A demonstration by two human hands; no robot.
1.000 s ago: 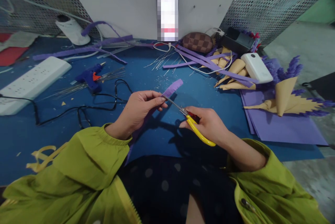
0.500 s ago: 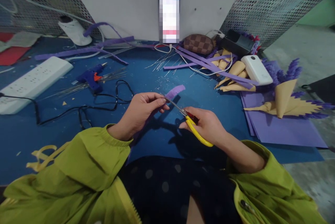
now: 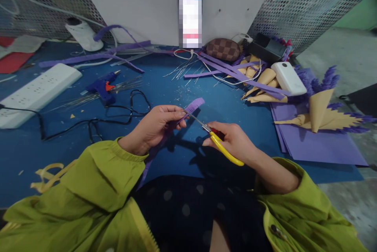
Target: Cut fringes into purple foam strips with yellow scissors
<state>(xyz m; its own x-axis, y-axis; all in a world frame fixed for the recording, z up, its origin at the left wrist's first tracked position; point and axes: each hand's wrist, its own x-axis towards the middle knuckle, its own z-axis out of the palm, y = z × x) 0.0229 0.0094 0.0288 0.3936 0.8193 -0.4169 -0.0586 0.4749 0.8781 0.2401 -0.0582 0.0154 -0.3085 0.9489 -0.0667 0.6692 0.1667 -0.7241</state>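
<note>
The right hand point(image 3: 235, 140) has fingers closed around yellow-handled metal scissors point(image 3: 226, 150); a slip could nick the left hand point(image 3: 156, 124), its fingers pinching beside the blades, or sever the narrow purple paper-like strip point(image 3: 194, 105) held above the blue table point(image 3: 226, 102), its curved end finely slit.

Clear gap, right hand point(image 3: 234, 140) to sheets point(image 3: 321, 148)
</note>
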